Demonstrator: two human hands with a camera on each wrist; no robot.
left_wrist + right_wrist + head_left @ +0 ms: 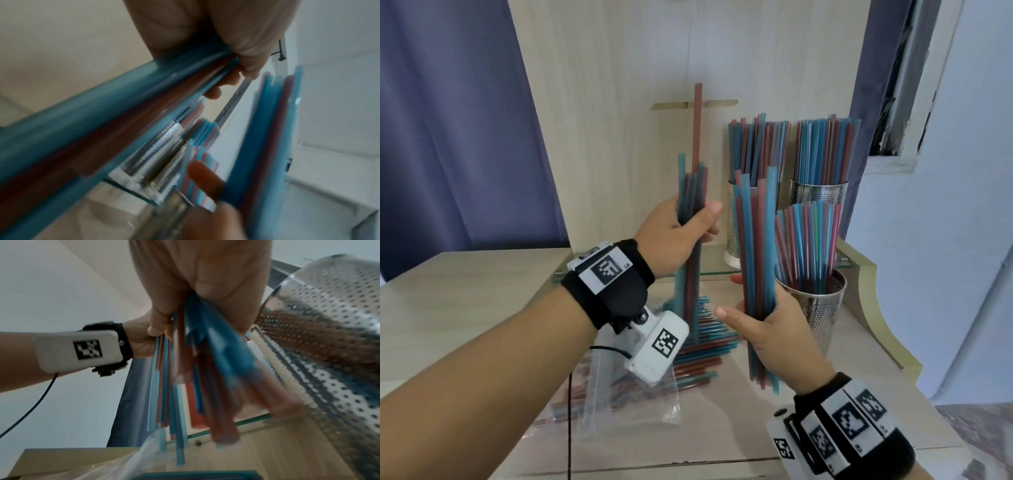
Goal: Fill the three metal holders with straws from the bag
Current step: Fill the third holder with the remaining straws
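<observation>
In the head view my left hand [678, 233] grips an upright bundle of blue and red straws [691, 192], and one red straw sticks far above the others. To its right my right hand [774, 329] grips a second upright bundle [753, 240] beside the front metal holder [822, 308]. Two more perforated holders [732, 222] [818, 193] stand behind; all three hold straws. A clear bag [619, 387] with straws lies on the table below my left wrist. In the wrist views, fingers [226, 40] [195, 272] wrap each bundle [102, 121] [205, 353].
Loose straws [709, 339] lie piled at the bag's mouth. The back holders stand on a glass shelf [715, 272] against a wooden panel [619, 102]. The table's curved raised edge [873, 308] runs close on the right. A black cable [570, 411] hangs from my left wrist.
</observation>
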